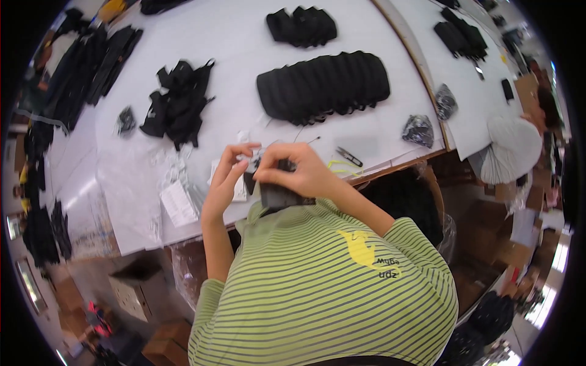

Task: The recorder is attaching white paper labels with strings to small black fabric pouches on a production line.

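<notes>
Close to my body at the table's near edge, both hands are together over a black fabric piece (282, 197). My right hand (299, 169) is closed in a pinch at its upper part. My left hand (227, 177) faces it with thumb and fingers bent around something small and pale, too small to name. Thread snips (349, 156) with dark handles lie on the table to the right of my right hand. Left of my left hand are a stack of white printed slips (179, 204) and scattered small white pieces (175, 168).
On the white table (232, 79), a long row of black folded items (323, 86) lies ahead, a smaller bundle (301, 27) beyond it. A loose black pile (178, 102) sits at left. Dark plastic-bagged bundles (418, 130) are at right. Below the edge stands a box of black items (403, 201).
</notes>
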{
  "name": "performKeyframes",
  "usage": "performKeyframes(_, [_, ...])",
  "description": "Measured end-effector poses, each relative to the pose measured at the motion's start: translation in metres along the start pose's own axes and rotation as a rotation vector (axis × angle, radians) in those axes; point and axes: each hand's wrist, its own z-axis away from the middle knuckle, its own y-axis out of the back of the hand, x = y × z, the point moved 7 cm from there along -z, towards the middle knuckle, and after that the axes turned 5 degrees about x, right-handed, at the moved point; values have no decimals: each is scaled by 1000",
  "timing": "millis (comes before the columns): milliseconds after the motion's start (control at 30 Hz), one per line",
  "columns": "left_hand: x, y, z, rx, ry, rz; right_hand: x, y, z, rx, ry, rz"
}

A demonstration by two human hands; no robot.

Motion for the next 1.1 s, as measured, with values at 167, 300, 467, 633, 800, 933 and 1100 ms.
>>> performKeyframes(167, [-77, 3, 23, -280, 195, 1, -27, -1, -1, -40, -98, -269])
performKeyframes(300, [-36, -10, 9, -241, 267, -26, -28, 22, 2, 69, 30, -251])
performKeyframes(467, [-16, 7, 25, -110, 206, 73, -34, 28, 4, 123, 76, -327])
performKeyframes(633, [-12, 7, 34, -362, 111, -488, -40, 36, 8, 169, 69, -489])
performKeyframes(800, [-53, 7, 52, -364, 283, -256, -30, 26, 12, 96, 32, -589])
performKeyframes(933, [-53, -4, 59, -55, 232, -104, -30, 29, 21, 151, -4, -620])
performKeyframes(1100, [-68, 1, 67, -63, 265, -92, -29, 41, 28, 234, 36, -534])
